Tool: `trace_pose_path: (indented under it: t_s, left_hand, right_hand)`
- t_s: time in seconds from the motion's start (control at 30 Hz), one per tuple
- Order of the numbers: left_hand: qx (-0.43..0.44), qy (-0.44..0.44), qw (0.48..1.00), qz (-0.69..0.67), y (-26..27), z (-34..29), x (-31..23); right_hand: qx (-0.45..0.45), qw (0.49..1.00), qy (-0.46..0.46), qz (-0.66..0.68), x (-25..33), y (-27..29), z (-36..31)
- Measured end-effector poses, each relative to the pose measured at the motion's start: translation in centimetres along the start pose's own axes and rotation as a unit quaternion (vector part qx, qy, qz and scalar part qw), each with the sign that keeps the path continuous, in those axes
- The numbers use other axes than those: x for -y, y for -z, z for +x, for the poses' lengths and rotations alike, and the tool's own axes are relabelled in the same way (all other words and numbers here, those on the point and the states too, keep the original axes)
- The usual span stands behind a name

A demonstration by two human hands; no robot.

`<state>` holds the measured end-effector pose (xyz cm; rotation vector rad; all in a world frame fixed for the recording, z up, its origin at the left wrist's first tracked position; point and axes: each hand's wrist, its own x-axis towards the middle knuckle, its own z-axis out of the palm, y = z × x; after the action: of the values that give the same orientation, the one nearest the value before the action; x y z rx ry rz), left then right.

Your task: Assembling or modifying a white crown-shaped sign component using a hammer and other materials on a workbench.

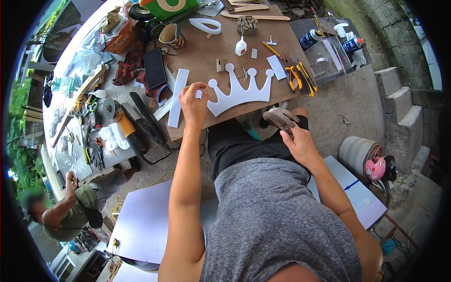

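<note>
My left hand [193, 102] is closed in a pinch over the brown work table, with a small white piece [198, 94] at its fingertips. Just to its right lies a flat white crown cutout [242, 95] with round tips. A white strip [178, 97] lies beside the hand on the left. My right hand [299, 144] is down by my lap, in front of the table edge. Its fingers curl over a worn, brown, curved object [281, 118] whose kind I cannot make out.
Orange pliers [294, 78], a glue-smeared spoon [241, 46] and a paper cup [172, 36] sit on the table. Further left are a phone [155, 68] and an angle grinder [126, 126]. Spray cans [310, 39] stand far right. Another person [70, 207] works at lower left.
</note>
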<state>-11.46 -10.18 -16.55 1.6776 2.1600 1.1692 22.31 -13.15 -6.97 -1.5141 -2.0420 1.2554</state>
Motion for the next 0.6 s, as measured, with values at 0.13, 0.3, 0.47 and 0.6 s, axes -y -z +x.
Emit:
trace_pose_path:
  t_s: [0.13, 0.3, 0.47, 0.6]
  left_hand:
    - [0.012, -0.002, 1.000, -0.008, -1.2, -0.4, 0.6]
    - [0.023, 0.030, 0.999, -0.031, -1.8, -0.8, 1.4]
    - [0.041, 0.020, 0.998, -0.031, -1.8, -0.4, 1.6]
    - [0.049, 0.024, 0.998, -0.035, -1.8, -0.3, 1.5]
  right_hand:
    - [0.027, 1.000, 0.013, -0.006, 0.7, -0.1, 0.2]
    - [0.015, 0.999, 0.030, -0.004, 1.3, -0.3, 0.7]
    - [0.010, 0.999, 0.046, 0.003, 1.7, -0.5, 1.2]
    - [0.011, 0.998, 0.063, -0.023, 1.4, -1.0, 2.0]
